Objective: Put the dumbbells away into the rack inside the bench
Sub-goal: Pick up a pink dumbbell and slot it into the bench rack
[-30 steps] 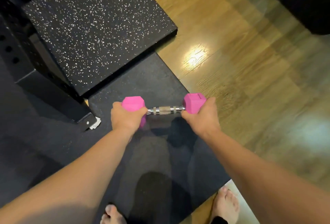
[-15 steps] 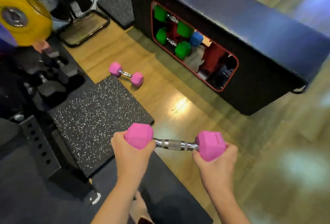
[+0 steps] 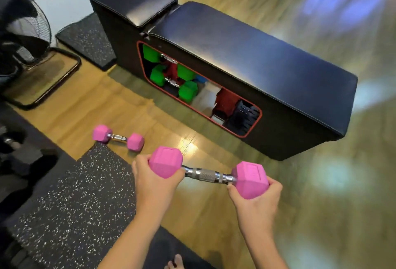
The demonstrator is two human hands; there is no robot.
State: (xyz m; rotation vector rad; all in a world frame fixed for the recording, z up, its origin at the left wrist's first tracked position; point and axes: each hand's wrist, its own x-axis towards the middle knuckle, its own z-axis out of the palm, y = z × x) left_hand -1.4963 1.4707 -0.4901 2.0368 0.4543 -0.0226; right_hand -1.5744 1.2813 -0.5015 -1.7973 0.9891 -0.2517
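Between my hands: pink hex-headed dumbbell with chrome handle (image 3: 209,174), off the floor.
Left hand (image 3: 154,184): I grip its left head.
Right hand (image 3: 256,202): cups right head.
Beyond grip: black padded bench (image 3: 267,69), green dumbbells (image 3: 171,75) racked inside.

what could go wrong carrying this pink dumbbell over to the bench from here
The left hand and right hand cup the pink hex dumbbell by its heads, not its steel handle, so it might slip.

The second pink dumbbell lies on the wooden floor towards the black padded bench; a foot could catch it.
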